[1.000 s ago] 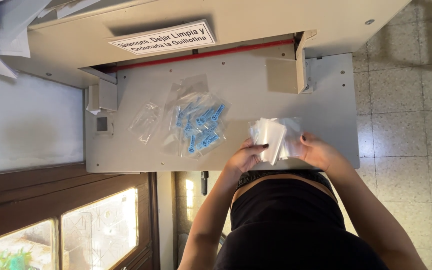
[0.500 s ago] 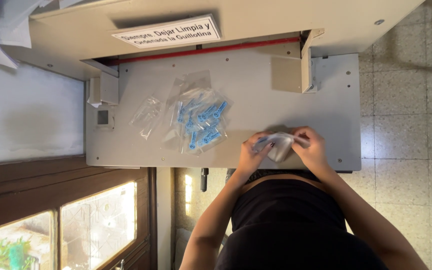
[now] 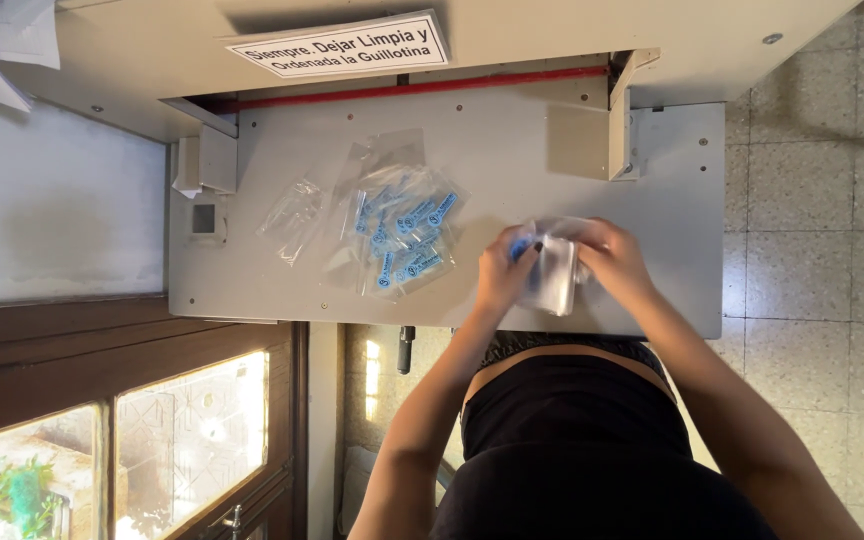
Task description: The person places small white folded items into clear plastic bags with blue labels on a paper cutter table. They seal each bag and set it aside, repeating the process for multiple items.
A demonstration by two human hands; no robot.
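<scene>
Both my hands hold one small clear plastic bag (image 3: pixel 555 275) just above the grey metal work table (image 3: pixel 672 190), near its front edge. My left hand (image 3: pixel 505 270) pinches the bag's left side, where something blue shows under the fingers. My right hand (image 3: pixel 610 260) grips its right side. To the left lies a heap of clear bags with blue printed pieces (image 3: pixel 402 238) inside. A single crumpled clear bag (image 3: pixel 290 215) lies farther left.
A red bar (image 3: pixel 412 88) runs along the table's back under a beige machine housing with a white printed sign (image 3: pixel 342 45). An upright metal side guide (image 3: pixel 620 120) stands at the back right. Tiled floor (image 3: pixel 812 250) lies to the right, a wooden window frame at lower left.
My hands have brought the bag down and flattened it; a second ago it was raised and puffed out white. The view has shifted a little; the heap of bags has not moved.
</scene>
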